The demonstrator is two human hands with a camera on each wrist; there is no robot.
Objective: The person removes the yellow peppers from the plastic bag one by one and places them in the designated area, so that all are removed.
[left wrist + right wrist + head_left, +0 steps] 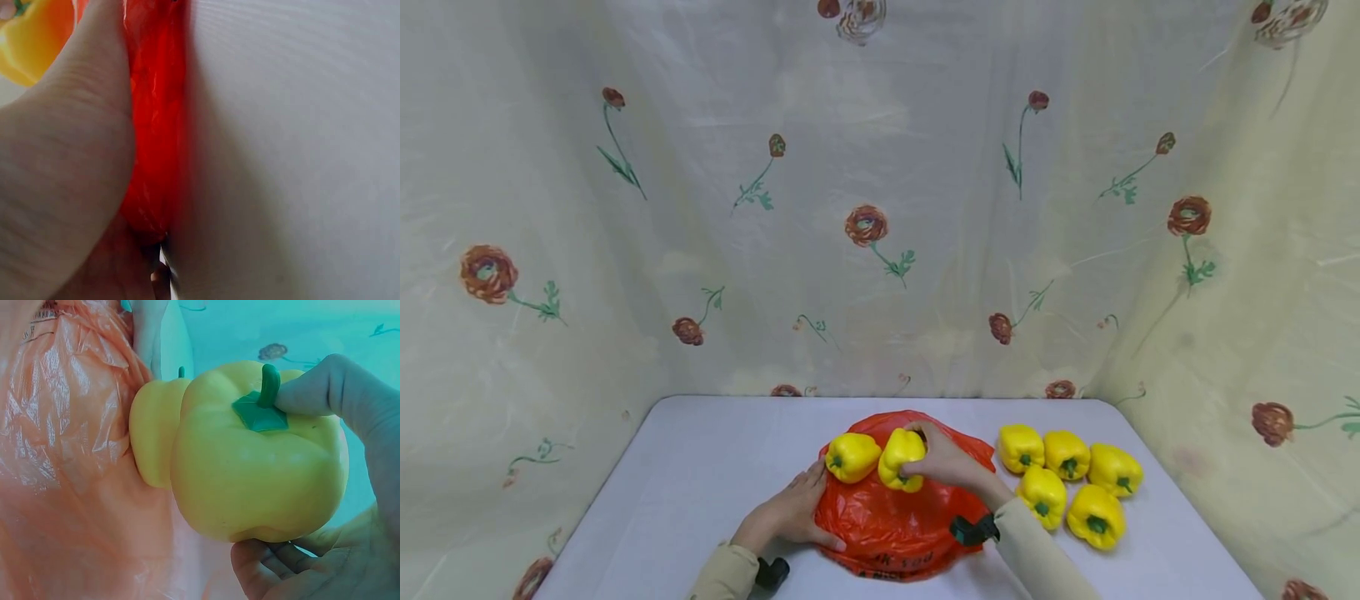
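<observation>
A red plastic bag (887, 517) with dark lettering lies spread on the table. My right hand (946, 458) grips a yellow bell pepper (897, 458) over the bag, thumb by its green stem and fingers beneath, as the right wrist view shows. Just left of it, a second yellow bell pepper (852, 458) sits at the bag's upper left part. My left hand (797, 510) lies along the bag's left edge, fingers extended and thumb toward its lower edge. In the left wrist view the palm side (69, 150) covers part of the bag, and the fingertips are mostly hidden.
Several yellow bell peppers (1066, 454) stand grouped on the white table (715, 450) to the right of the bag. A flower-printed curtain (925, 167) rises behind the table and along both sides.
</observation>
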